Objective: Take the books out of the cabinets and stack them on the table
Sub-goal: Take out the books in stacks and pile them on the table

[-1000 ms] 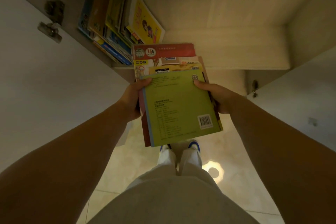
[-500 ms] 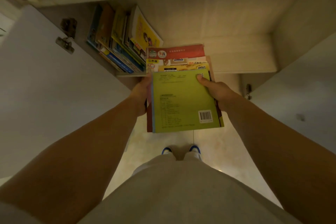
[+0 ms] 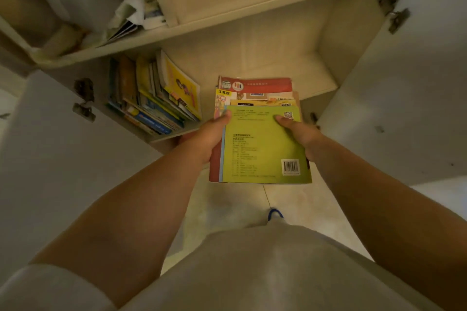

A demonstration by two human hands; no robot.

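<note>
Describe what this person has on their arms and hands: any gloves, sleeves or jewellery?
Both the left hand and the right hand are bare: no gloves, rings or watch show. The forearms are uncovered too. A pale short sleeve shows at the left upper arm.

Roughly four books in the held stack (image 3: 262,144); maybe ten shelved books (image 3: 154,98); two doors.

held stack (image 3: 262,144): between both hands, before cabinet | shelved books (image 3: 154,93): left, inside cabinet (image 3: 252,53)
</note>
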